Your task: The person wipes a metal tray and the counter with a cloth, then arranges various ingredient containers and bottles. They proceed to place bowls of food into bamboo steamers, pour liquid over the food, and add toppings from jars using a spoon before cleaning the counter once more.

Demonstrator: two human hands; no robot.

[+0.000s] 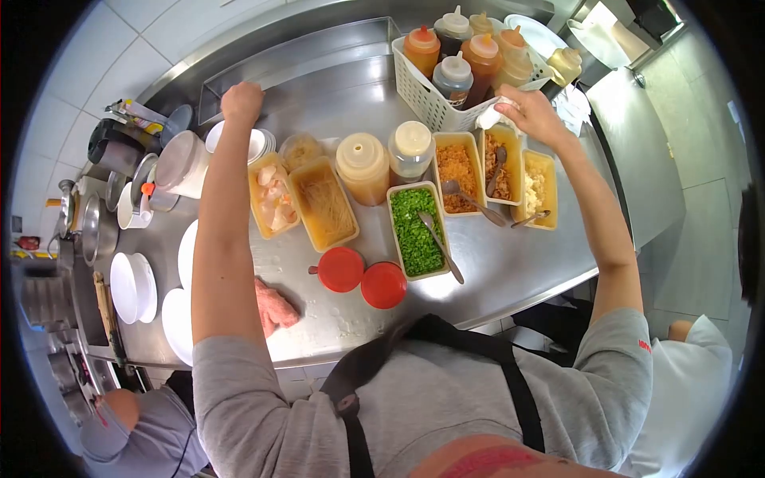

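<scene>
My left hand (242, 103) is a closed fist at the far side of the counter, over the front edge of a long metal tray (299, 76). Whatever its fingers hold, if anything, is hidden. Between the fingers of my right hand (532, 114) is a crumpled white cloth or tissue (494, 114), beside a white basket (422, 94) of squeeze bottles. Just below that hand stand a tub of brown chopped food (498, 179) with a spoon, a tub of chopped garlic (535, 187) and a tub of orange bits (458, 163).
Chopped green onion (410, 235) fills a tub near the middle. Two squeeze bottles (362, 167), a noodle-like tub (323, 207), two red lids (341, 269) and a pink cloth (275, 307) are nearby. White plates (131, 287) stand left. Other people (143, 430) are on both sides.
</scene>
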